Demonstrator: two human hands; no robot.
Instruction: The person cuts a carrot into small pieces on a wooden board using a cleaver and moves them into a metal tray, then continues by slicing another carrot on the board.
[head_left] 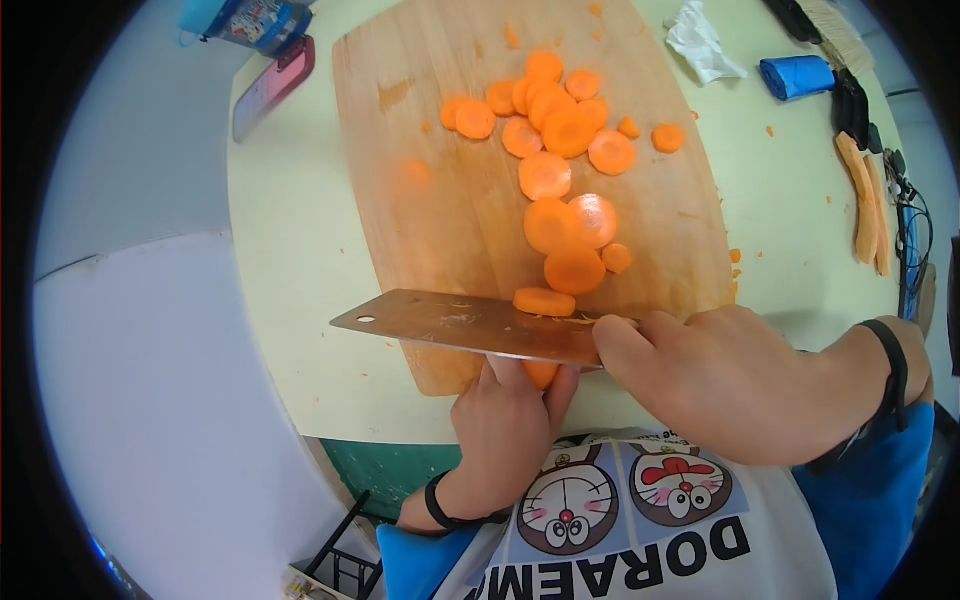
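Note:
My right hand (700, 365) is closed round the handle of a cleaver (460, 322), whose broad blade points left across the near end of the wooden cutting board (450, 230). Just behind the blade, my left hand (505, 410) grips a piece of carrot (541, 373), most of it hidden by fingers and steel. One carrot slice (545, 302) rests against the far face of the blade. Further up the board lie several round carrot slices (567, 131), some overlapping in a loose trail.
A phone (274, 88) and a blue container (255, 22) are at the back left. Crumpled tissue (702, 42), a blue roll (797, 77) and long peeled carrots (862, 195) lie on the right of the pale table (290, 330). Carrot scraps dot the tabletop.

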